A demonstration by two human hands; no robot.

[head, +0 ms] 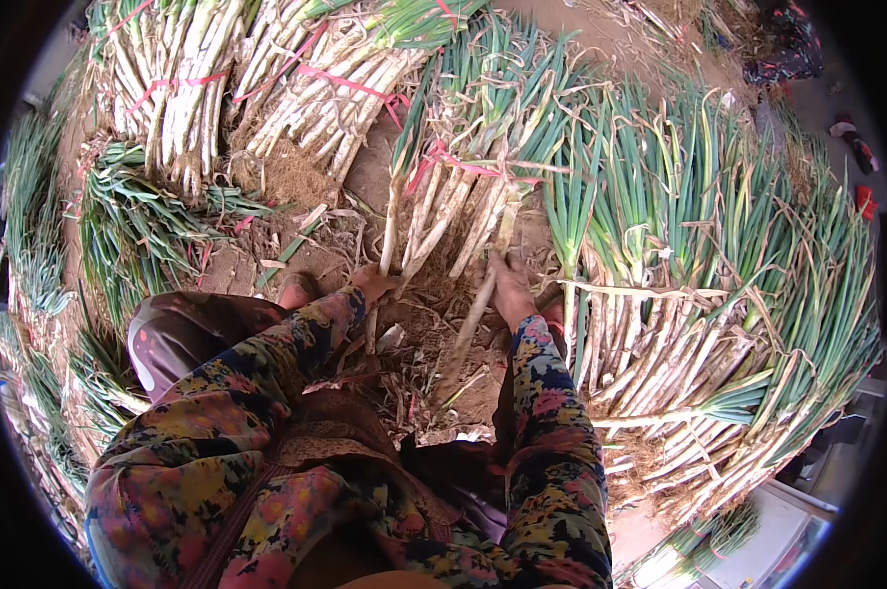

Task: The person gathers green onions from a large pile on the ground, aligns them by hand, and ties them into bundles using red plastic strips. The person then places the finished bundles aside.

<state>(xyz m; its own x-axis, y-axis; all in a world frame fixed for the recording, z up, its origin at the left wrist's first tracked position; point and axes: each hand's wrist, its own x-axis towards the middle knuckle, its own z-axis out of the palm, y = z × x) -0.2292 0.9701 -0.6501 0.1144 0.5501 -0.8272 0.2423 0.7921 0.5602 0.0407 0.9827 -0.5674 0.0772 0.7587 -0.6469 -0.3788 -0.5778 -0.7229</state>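
Observation:
Between my knees, my left hand (372, 284) is closed around a long green onion stalk (390, 228), whose white lower end shows below the fingers. My right hand (513, 288) grips another green onion (473, 324), tilted with its blurred root end toward me. Just ahead of both hands lies a bunch of green onions (432, 224), white ends toward me and green leaves pointing away. A pink strap (480, 168) runs across this bunch; whether it is tied is hard to see. Some of the right hand's fingers are hidden behind its stalk.
Green onion bundles with pink ties (193, 88) lie at the upper left. A leafy pile (131, 210) is beside my left knee (186, 324). Loose green onions (657, 324) form a broad heap on my right. Dry peelings (407, 397) litter the soil below my hands.

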